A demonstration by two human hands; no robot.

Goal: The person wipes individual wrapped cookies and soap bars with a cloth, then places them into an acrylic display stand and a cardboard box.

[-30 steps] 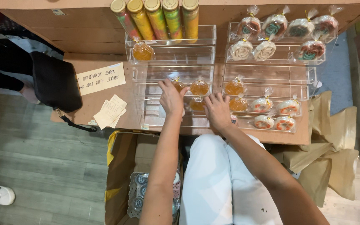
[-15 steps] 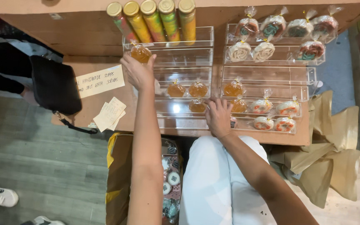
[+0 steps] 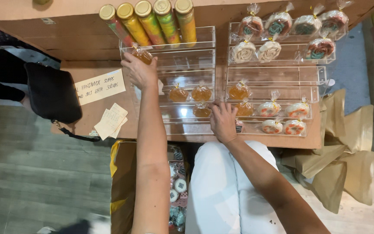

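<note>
My left hand (image 3: 138, 71) reaches to the upper left corner of a clear tiered display stand (image 3: 195, 47) and holds a small orange soap in a clear wrapper (image 3: 143, 55) at its top shelf. My right hand (image 3: 223, 121) rests on the stand's lowest tier, fingers on a wrapped orange soap (image 3: 202, 110). More orange soaps (image 3: 190, 93) sit on the middle tier. Several tall tubes of coloured salts (image 3: 150, 21) lean on the top step.
A second clear stand (image 3: 321, 76) on the right holds wrapped swirl-pattern round soaps. A black bag (image 3: 50, 93), a handwritten sign and paper slips lie on the cardboard tabletop (image 3: 87, 117). Brown paper bags (image 3: 338, 169) stand at right. An open box of goods sits below.
My left hand rose from the lower tier, carrying an orange soap up to the stand's top left. My right hand stayed on the lowest tier.
</note>
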